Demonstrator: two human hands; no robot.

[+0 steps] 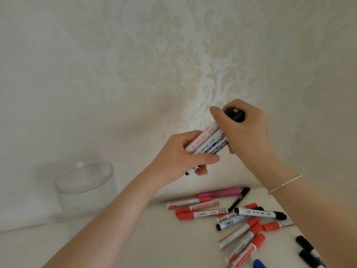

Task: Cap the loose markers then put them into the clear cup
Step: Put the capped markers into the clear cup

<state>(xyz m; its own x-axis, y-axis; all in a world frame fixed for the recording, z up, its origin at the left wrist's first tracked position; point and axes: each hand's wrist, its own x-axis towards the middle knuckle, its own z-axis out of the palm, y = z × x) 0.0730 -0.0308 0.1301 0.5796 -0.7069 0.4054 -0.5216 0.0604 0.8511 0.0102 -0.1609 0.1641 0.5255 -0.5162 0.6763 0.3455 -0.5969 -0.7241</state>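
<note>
In the head view, a bundle of white-barrelled whiteboard markers [207,143] is held in the air above the worktop [135,238], tilted from lower left to upper right. The left hand [180,154] is wrapped around the lower part of the bundle, its grip closed on the barrels with the thumb laid across them. The right hand [244,125] is curled over the upper end of the bundle, where black caps [234,114] are seen between the fingers; its grip is closed on that end. A thin silver bracelet [285,183] is worn on the right wrist.

The clear, round, wide-mouthed plastic cup [85,187] is stood upright near the far left edge of the worktop, against the cream patterned wall [173,45], well apart from both hands. Nothing can be made out inside it.

A loose scatter of markers is spread over the right part of the worktop, below the hands: several white markers with red caps [197,210], a pink marker [220,192] beside a slim black pen [239,199], and a white marker with black caps [259,212] laid across others. More black markers [307,248] and a blue cap [259,264] are seen at the near right edge.
</note>
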